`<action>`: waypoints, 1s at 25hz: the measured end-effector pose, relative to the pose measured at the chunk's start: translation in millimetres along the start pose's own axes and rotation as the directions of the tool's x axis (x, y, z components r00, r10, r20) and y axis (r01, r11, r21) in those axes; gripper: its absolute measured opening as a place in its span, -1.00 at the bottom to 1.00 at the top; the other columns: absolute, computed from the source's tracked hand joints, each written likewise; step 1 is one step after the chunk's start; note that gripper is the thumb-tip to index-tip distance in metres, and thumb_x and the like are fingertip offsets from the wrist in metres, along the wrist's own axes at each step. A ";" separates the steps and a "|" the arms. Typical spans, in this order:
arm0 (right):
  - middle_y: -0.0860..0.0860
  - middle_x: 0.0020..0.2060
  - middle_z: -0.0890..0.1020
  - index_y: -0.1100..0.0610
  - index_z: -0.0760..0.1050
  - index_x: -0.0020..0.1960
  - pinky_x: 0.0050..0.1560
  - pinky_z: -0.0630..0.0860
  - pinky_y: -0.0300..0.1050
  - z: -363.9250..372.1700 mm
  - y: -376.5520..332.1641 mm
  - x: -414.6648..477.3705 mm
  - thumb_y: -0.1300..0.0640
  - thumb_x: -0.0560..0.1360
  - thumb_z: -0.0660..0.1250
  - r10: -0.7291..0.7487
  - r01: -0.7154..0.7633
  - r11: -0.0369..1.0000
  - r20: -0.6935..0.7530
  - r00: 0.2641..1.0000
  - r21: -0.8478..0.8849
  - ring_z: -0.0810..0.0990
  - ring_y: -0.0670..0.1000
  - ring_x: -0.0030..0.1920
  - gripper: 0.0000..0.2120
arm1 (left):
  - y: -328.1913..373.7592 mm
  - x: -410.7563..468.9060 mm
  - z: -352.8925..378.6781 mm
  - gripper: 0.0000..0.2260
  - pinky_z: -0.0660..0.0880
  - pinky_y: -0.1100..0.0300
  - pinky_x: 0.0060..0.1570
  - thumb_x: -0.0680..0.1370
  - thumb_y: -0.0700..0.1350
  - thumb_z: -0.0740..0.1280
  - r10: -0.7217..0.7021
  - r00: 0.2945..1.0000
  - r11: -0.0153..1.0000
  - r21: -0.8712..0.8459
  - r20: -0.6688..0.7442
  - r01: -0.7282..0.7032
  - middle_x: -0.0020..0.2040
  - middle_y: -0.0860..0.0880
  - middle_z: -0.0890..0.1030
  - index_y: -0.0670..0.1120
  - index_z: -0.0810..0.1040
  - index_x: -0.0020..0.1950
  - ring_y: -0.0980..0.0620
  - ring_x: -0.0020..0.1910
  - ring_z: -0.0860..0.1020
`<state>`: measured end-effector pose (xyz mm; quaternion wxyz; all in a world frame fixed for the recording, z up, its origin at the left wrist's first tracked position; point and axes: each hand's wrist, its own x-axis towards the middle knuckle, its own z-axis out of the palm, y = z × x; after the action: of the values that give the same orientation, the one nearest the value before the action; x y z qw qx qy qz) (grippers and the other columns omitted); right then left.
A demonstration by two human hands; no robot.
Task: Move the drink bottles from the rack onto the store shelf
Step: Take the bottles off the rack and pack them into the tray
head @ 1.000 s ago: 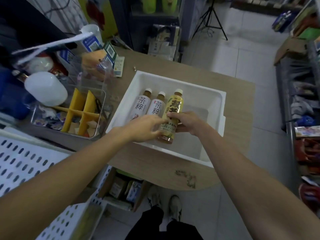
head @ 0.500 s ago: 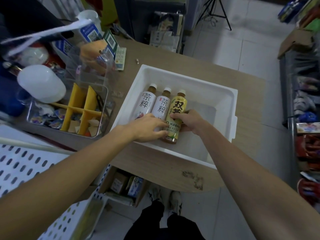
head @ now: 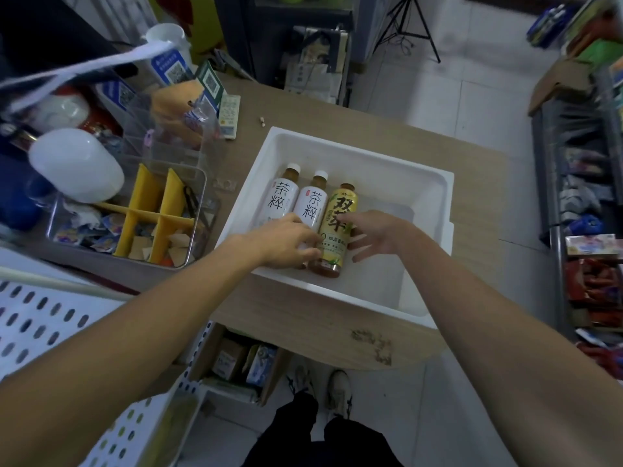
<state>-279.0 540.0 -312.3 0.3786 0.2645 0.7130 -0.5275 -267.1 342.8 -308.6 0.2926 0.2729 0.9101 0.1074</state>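
— Right hand grasps nothing: its fingers are spread and nearly straight. The index tip touches the label of the yellow-labelled bottle, and the other fingers sit just beside that bottle's right flank.

— And the left hand?

— It lies over the base ends of the left white-labelled bottle and the middle white-labelled bottle. The fingers are bent and the tips reach the yellow one. Whether they close round a bottle I cannot tell, because the hand hides the contact.

— Where are the bottles?

— All 3 lie flat in the white tray, side by side and touching, nearer its left wall than its right. Caps point to the tray's far edge and bases to its near edge. The yellow-labelled one is rightmost.

— And the tray?

— It sits on the wooden countertop, toward the right edge, with its near wall close to the rounded front edge.

— What else is on the countertop?

— At the left edge there is a clear organiser with yellow dividers and small packets. Toward the far-left corner are a green QR-code sign and a white remote.

— Off the countertop?

— A perforated white panel stands below the near-left corner. A shelf of packaged goods runs well apart on the right.
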 end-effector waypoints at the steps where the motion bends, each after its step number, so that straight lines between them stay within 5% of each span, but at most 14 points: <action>1: 0.19 0.21 0.49 0.20 0.36 0.36 0.05 0.59 0.19 -2.2 -3.5 -5.8 -0.03 0.57 0.33 -0.009 0.009 1.000 0.008 1.000 -0.015 0.56 0.21 0.13 -0.54 | 1.2 1.6 -3.5 -0.61 0.39 -0.10 0.26 0.58 0.19 0.17 -0.002 1.000 1.000 -0.018 -0.018 0.002 0.28 -0.05 0.51 0.07 0.48 0.33 -0.02 0.32 0.38; 11: 0.08 0.20 0.53 0.11 0.42 0.34 0.12 0.58 0.02 -8.4 -30.0 -75.6 -0.05 0.63 0.21 -0.261 0.273 0.858 0.089 0.961 -0.435 0.59 0.08 0.07 -0.65 | 26.5 -13.5 -58.5 -0.66 0.45 0.09 0.18 0.62 0.00 0.21 -0.087 0.990 0.983 -0.170 -0.109 0.068 0.30 -0.06 0.53 -0.05 0.46 0.38 -0.02 0.21 0.51; 17: 0.07 0.23 0.55 0.13 0.48 0.33 0.08 0.47 -0.06 -7.9 -57.8 -116.5 -0.04 0.60 0.24 -0.466 0.348 0.362 0.155 0.871 -0.865 0.52 0.07 0.15 -0.63 | 58.2 -58.4 -89.0 -0.71 0.51 0.11 0.07 0.63 -0.04 0.20 -0.222 0.967 0.943 -0.281 -0.125 0.180 0.14 -0.04 0.59 -0.08 0.50 0.31 0.03 0.01 0.59; 25: 0.08 0.27 0.53 0.12 0.46 0.37 0.17 0.42 -0.04 22.1 -67.0 -202.4 -0.01 0.61 0.24 -0.590 0.573 -0.003 0.464 0.661 -0.820 0.50 0.11 0.24 -0.62 | 110.0 -159.7 -101.3 -0.72 0.44 0.16 0.00 0.62 0.01 0.21 -0.483 0.841 0.874 -0.203 -0.243 0.443 0.12 0.05 0.57 -0.01 0.54 0.28 0.08 0.00 0.52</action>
<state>-209.2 503.2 -113.0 0.1974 -0.3210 0.9190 -0.1155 -170.7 340.8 -112.2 0.1936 0.0054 0.9718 0.1348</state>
